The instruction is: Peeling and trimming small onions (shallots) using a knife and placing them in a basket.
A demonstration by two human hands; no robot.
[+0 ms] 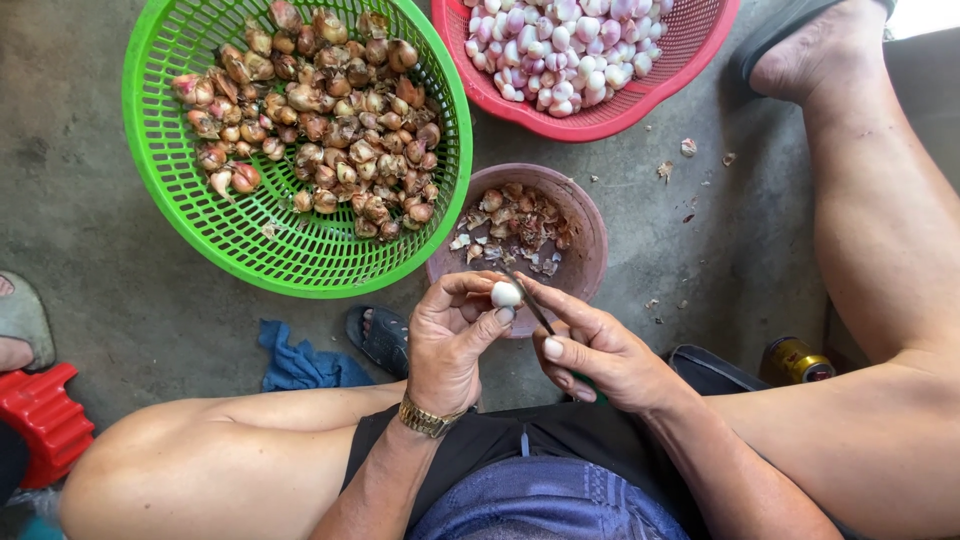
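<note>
The left hand (452, 340) pinches a small peeled white shallot (506, 294) between thumb and fingertips, above the round brown plastic bowl of skins (590, 225). Just right of it, the right hand (600, 350) grips a thin dark-bladed knife (528, 300), its blade touching the shallot.

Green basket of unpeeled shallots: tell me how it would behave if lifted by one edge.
The green basket looks like thin slotted plastic, so it would probably flex. Its unpeeled shallots are heaped toward the far side, so it may tip that way. Being round and loose, they would likely roll and shift.
</note>
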